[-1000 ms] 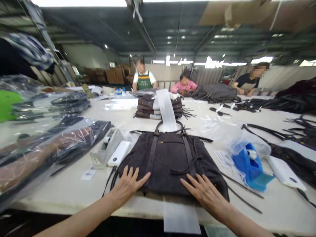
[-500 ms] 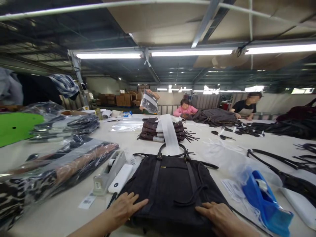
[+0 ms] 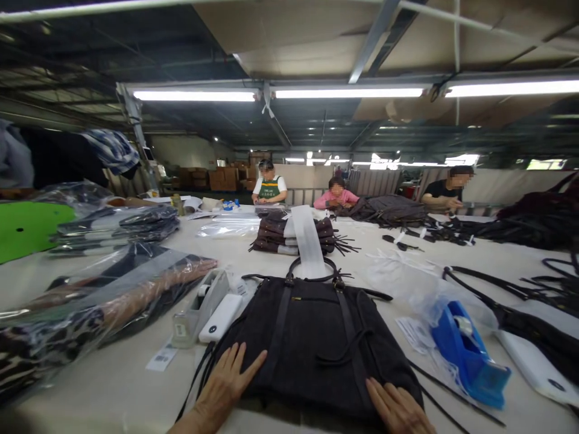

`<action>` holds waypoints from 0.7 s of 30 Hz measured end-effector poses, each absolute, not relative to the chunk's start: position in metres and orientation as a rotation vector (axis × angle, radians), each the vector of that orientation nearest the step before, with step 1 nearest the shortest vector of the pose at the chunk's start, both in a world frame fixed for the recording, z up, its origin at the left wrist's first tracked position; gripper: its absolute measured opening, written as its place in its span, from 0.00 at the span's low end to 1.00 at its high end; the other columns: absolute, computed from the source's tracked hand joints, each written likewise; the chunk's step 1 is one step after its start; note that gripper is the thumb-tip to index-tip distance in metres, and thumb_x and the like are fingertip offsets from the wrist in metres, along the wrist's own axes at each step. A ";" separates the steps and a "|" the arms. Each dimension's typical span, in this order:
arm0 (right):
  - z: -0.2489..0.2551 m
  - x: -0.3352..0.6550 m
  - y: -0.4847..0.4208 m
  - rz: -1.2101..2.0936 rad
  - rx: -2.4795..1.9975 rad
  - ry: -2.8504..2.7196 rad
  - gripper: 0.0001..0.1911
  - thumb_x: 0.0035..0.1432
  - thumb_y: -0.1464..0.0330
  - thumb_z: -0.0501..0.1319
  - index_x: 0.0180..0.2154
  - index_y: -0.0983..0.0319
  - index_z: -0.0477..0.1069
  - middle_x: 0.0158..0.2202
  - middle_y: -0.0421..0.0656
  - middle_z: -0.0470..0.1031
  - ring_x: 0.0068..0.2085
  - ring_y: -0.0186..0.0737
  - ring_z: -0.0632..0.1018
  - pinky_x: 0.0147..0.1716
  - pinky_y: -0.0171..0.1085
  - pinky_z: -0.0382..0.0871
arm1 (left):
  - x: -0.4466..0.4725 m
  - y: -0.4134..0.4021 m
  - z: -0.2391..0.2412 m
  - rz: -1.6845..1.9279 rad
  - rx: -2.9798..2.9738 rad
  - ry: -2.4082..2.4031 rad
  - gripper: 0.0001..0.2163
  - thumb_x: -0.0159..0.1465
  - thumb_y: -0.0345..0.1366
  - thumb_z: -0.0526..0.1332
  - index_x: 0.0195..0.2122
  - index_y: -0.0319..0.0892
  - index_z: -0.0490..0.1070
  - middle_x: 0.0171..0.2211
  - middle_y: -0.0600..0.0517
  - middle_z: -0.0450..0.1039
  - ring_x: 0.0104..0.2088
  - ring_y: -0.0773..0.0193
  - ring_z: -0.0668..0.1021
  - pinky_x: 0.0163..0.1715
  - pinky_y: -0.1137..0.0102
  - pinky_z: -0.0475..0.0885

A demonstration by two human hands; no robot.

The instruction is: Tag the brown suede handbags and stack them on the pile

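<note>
A dark canvas bag (image 3: 312,337) with two straps and a round top handle lies flat on the white table (image 3: 104,386) right in front of me. My left hand (image 3: 224,386) rests flat on its near left corner, fingers spread. My right hand (image 3: 398,410) lies on the near right corner with fingers stretched out, partly cut off by the frame's lower edge. A long white paper strip (image 3: 307,241) runs from under the bag's handle toward a stack of folded dark bags (image 3: 294,235) farther back.
Left of the bag sit a grey tape dispenser (image 3: 196,310), a white power bank (image 3: 221,318) and a barcode tag (image 3: 161,358). Bagged items (image 3: 90,301) pile at left. A blue tape dispenser (image 3: 468,355) and clear plastic lie right. Three people work at the far side.
The view tilted up from the table toward the ceiling and far workers. Both hands stayed flat on the bag's near edge, sliding slightly lower in view.
</note>
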State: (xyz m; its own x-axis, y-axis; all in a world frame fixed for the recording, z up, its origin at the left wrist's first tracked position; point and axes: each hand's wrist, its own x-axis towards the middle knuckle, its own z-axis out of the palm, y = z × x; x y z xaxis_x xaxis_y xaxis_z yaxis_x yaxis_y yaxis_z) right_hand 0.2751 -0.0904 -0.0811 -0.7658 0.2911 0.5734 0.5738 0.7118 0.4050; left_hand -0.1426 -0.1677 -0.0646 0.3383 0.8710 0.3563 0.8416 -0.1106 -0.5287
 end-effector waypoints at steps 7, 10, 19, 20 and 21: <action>-0.005 0.272 -0.078 -0.218 -0.909 -2.980 0.27 0.49 0.74 0.56 0.53 0.58 0.63 0.50 0.51 0.68 0.50 0.48 0.69 0.46 0.48 0.65 | -0.139 -0.168 -0.051 -0.010 -2.022 -1.431 0.35 0.58 0.19 0.44 0.62 0.53 0.32 0.48 0.44 0.70 0.48 0.56 0.73 0.46 0.62 0.68; 0.021 0.273 -0.066 0.053 -1.004 -3.114 0.32 0.46 0.76 0.56 0.56 0.59 0.59 0.50 0.51 0.68 0.49 0.43 0.71 0.43 0.39 0.66 | -0.144 -0.163 -0.048 -0.068 -2.104 -1.390 0.33 0.58 0.20 0.44 0.62 0.52 0.37 0.48 0.41 0.70 0.47 0.53 0.73 0.46 0.60 0.67; -0.034 0.283 -0.087 -0.264 -0.990 -2.915 0.32 0.54 0.80 0.50 0.60 0.58 0.49 0.54 0.53 0.64 0.55 0.46 0.65 0.46 0.42 0.66 | -0.150 -0.162 -0.049 -0.086 -2.250 -1.353 0.32 0.58 0.20 0.45 0.62 0.54 0.42 0.59 0.44 0.55 0.56 0.49 0.63 0.47 0.58 0.65; -0.044 0.284 -0.092 -0.325 -1.016 -2.848 0.31 0.56 0.80 0.49 0.60 0.58 0.50 0.54 0.52 0.64 0.56 0.47 0.64 0.47 0.44 0.65 | -0.149 -0.163 -0.050 -0.075 -2.244 -1.365 0.31 0.59 0.21 0.45 0.61 0.54 0.43 0.60 0.43 0.54 0.56 0.48 0.64 0.47 0.57 0.65; -0.051 0.285 -0.096 -0.362 -1.036 -2.797 0.30 0.57 0.79 0.48 0.60 0.57 0.51 0.55 0.52 0.63 0.57 0.48 0.63 0.48 0.45 0.64 | -0.148 -0.164 -0.051 -0.060 -2.245 -1.374 0.30 0.59 0.21 0.46 0.61 0.54 0.45 0.59 0.43 0.55 0.55 0.47 0.64 0.47 0.57 0.64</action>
